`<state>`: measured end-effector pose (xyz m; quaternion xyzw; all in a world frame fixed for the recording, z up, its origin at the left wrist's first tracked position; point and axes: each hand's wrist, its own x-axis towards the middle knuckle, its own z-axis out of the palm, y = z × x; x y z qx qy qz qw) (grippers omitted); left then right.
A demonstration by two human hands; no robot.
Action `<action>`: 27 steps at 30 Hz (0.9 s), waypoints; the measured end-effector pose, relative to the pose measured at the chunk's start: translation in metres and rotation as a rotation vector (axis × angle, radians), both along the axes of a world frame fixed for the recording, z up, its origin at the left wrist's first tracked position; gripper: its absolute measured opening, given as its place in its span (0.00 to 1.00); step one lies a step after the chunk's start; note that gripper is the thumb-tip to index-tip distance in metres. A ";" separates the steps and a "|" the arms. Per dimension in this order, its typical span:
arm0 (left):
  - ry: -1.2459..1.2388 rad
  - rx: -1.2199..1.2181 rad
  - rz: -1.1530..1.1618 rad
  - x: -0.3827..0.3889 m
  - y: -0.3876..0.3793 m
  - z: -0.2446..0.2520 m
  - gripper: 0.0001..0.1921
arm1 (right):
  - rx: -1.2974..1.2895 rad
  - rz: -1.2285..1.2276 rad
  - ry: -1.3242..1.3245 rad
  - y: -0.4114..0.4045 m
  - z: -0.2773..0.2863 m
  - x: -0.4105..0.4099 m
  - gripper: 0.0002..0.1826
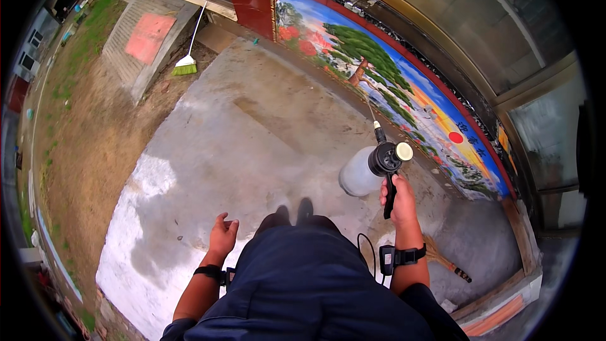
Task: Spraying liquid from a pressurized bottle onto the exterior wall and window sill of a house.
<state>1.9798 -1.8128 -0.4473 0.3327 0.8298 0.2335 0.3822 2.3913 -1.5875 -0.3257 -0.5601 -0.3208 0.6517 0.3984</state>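
My right hand (401, 199) grips the black handle of a pump sprayer (362, 171), which has a translucent bottle, a black head and a cream pump knob. From its nozzle a thin streak of spray reaches toward the tiled mural (397, 80) of a pine tree, birds and a red sun low on the wall. My left hand (223, 236) hangs over the concrete floor (227, 151), holding nothing, its fingers apart and slightly curled. Part of the floor is darker and looks wet; the rest is pale.
A straw hand broom (445, 260) lies right of my right forearm. A white-handled broom with green bristles (184, 66) leans by a concrete ramp (128, 47) bearing a red mat (150, 38). Bare soil borders the slab at left. A low ledge (502, 298) stands at lower right.
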 end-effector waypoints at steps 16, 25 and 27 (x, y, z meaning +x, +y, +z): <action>0.011 -0.024 0.038 0.001 -0.009 0.007 0.28 | 0.050 0.091 0.023 0.020 0.010 -0.025 0.14; -0.020 -0.007 0.077 0.001 -0.013 0.007 0.29 | 0.030 0.134 0.026 0.026 0.012 -0.037 0.14; -0.012 -0.016 0.069 0.001 -0.013 0.009 0.29 | 0.020 0.133 0.021 0.027 0.011 -0.039 0.14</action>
